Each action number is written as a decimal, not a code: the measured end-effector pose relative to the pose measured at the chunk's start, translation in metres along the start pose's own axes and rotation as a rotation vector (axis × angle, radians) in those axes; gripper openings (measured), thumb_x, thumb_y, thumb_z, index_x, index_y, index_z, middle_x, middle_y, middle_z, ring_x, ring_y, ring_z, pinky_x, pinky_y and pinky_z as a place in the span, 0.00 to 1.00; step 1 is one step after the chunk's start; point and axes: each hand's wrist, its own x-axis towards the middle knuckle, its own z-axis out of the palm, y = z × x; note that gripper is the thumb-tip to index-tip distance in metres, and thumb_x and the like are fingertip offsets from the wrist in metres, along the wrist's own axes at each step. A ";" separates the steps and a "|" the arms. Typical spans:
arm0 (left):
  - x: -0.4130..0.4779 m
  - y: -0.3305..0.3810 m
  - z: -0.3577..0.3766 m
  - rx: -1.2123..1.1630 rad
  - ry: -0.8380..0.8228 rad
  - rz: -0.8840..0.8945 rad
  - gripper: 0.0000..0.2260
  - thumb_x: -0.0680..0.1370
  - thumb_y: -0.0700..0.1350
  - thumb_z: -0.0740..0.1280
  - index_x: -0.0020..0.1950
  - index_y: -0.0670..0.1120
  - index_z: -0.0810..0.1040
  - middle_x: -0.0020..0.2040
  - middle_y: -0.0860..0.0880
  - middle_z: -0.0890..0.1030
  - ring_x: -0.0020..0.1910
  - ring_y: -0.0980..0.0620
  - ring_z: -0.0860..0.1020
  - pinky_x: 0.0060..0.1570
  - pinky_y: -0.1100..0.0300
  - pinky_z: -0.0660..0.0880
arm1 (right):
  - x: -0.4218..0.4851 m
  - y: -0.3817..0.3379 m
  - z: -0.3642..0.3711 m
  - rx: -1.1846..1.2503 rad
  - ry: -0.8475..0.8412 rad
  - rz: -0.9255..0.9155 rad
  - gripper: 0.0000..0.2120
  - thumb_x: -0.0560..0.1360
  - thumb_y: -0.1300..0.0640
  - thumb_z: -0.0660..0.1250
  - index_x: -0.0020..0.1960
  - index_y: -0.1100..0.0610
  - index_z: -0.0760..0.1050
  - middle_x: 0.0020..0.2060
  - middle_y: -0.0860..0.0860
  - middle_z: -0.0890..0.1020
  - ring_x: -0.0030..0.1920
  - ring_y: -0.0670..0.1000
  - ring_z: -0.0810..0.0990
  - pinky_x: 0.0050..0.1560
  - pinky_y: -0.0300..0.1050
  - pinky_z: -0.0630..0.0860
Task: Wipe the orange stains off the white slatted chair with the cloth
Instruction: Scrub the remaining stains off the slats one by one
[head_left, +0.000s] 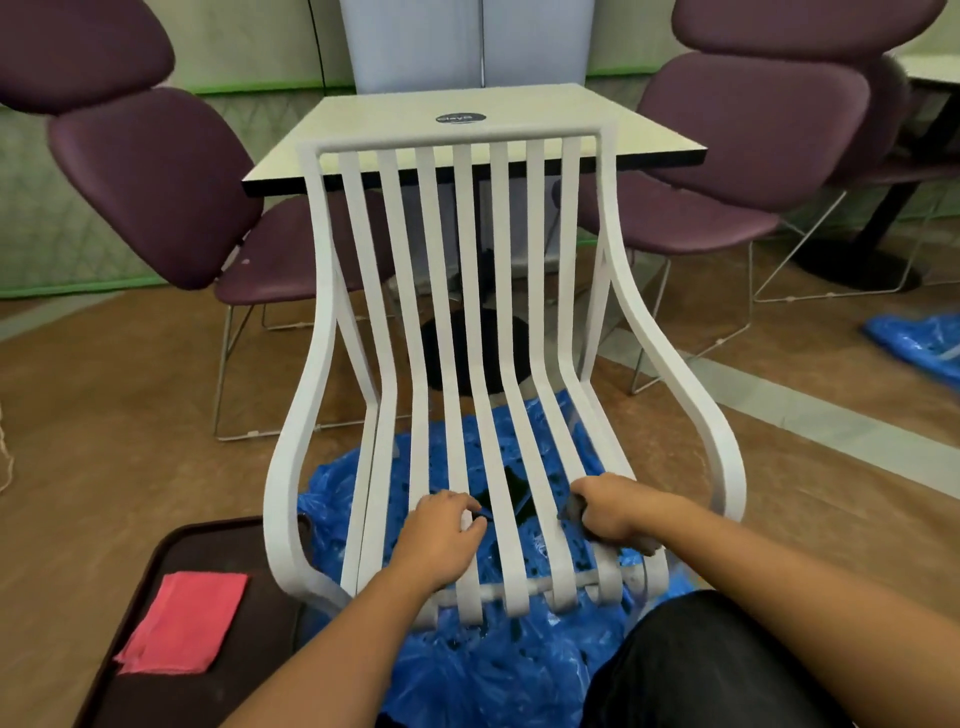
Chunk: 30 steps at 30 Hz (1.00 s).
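Observation:
The white slatted chair (462, 322) stands in front of me with its back towards a table. No orange stain shows on the slats in this view. My right hand (610, 512) grips a grey cloth (574, 506) and presses it on the seat slats at the right. My left hand (441, 525) rests on the middle seat slats with its fingers curled round the edge of one slat. Between my hands a dark object (511, 493) lies under the slats; I cannot tell what it is.
A blue plastic sheet (467, 670) covers the floor under the chair. A folded pink cloth (182, 629) lies on a dark brown tray (171, 691) at the lower left. Purple chairs (156, 182) flank a white table (467, 135). More blue plastic (919, 343) lies at the right.

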 end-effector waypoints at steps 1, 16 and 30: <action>-0.006 0.003 -0.003 -0.092 -0.022 -0.007 0.13 0.82 0.53 0.62 0.63 0.53 0.80 0.62 0.54 0.79 0.60 0.54 0.75 0.61 0.56 0.73 | -0.004 -0.006 -0.003 0.133 0.002 -0.014 0.06 0.77 0.61 0.60 0.47 0.50 0.70 0.48 0.52 0.76 0.49 0.54 0.75 0.46 0.47 0.71; -0.060 0.041 -0.056 -1.146 0.258 -0.306 0.09 0.81 0.44 0.68 0.45 0.47 0.87 0.42 0.47 0.87 0.46 0.48 0.86 0.49 0.53 0.83 | -0.027 -0.136 0.018 1.623 -0.113 -0.020 0.26 0.70 0.47 0.76 0.61 0.61 0.79 0.50 0.61 0.85 0.49 0.60 0.86 0.47 0.56 0.83; -0.063 0.018 -0.088 -0.879 0.405 -0.212 0.07 0.72 0.51 0.78 0.46 0.49 0.86 0.40 0.53 0.86 0.42 0.56 0.85 0.47 0.57 0.82 | -0.031 -0.141 0.029 1.907 -0.371 0.031 0.34 0.72 0.37 0.70 0.67 0.61 0.75 0.59 0.65 0.81 0.58 0.66 0.81 0.62 0.67 0.74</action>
